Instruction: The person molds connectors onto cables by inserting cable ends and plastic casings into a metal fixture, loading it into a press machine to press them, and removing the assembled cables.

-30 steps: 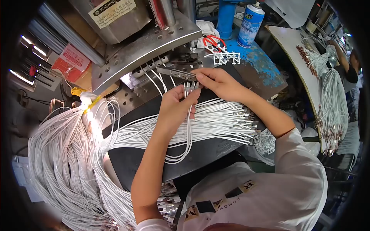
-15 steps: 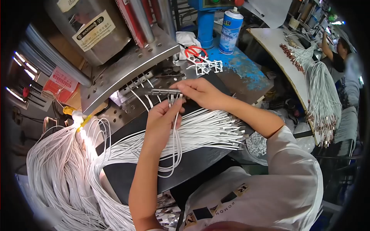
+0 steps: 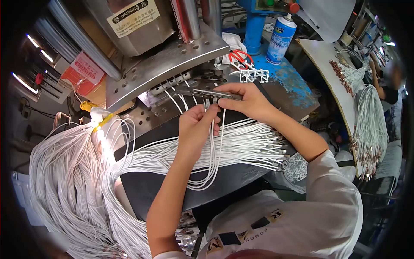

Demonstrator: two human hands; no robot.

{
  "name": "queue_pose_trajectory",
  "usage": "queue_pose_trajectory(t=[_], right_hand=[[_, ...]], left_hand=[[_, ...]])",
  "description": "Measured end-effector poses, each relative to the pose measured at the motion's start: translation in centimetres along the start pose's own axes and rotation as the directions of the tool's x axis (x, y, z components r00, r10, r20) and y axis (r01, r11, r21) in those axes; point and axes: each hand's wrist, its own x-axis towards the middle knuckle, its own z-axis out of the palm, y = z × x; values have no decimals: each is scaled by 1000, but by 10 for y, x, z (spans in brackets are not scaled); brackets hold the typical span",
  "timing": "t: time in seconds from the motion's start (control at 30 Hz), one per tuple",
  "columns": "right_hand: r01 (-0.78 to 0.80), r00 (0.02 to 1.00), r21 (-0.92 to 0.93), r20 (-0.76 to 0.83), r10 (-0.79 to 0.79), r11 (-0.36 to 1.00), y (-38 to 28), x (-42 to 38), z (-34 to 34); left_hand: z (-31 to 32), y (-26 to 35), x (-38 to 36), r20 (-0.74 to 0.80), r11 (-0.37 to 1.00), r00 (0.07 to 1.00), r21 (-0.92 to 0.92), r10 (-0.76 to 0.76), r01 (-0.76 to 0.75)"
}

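Observation:
My right hand (image 3: 250,102) grips the right end of a narrow metal bar (image 3: 207,93), thumb in front and fingers behind. Just below the bar, my left hand (image 3: 196,129) pinches a few white cables (image 3: 212,159) whose metal plug ends point up at it. These cables droop in loops beneath my left hand. One cable (image 3: 223,123) hangs apart from them, its upper end up at the bar near my right thumb. Under both hands a thick bundle of white cables (image 3: 246,144) lies across a black mat (image 3: 151,194), metal ends towards the right.
A steel press (image 3: 172,64) stands ahead, with cables running into its lower part. To its right are white plastic sprues (image 3: 254,76), red-handled scissors (image 3: 241,57) and a spray can (image 3: 280,39). More cables (image 3: 64,172) hang at left. Another person (image 3: 390,82) is at far right.
The view has shifted, so the bench appears farther right. My right hand now wraps further over the bar's end, and one cable hangs at the bar separately from those in my left hand.

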Motion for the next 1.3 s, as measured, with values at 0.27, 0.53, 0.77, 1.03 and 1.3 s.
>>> queue_pose_trajectory(t=[0.27,0.53,0.77,1.03,1.3], right_hand=[[53,998,-150,25,-50,987,-3,-2,-3],[-101,991,91,-74,108,991,-6,-4,-4],[-29,999,-41,-45,27,999,-9,-4,-5],[-43,990,74,-129,52,996,-5,-2,-13],[-95,989,87,-107,104,992,-6,-2,-9]], left_hand=[[-2,0,-2,26,998,999,48,-30,29],[-7,2,1,-30,998,998,-32,51,-52],[-7,-5,4,-16,998,999,-60,28,-29],[-11,10,3,0,1000,1000,-11,25,-25],[-14,4,8,32,999,999,-20,39,-39]])
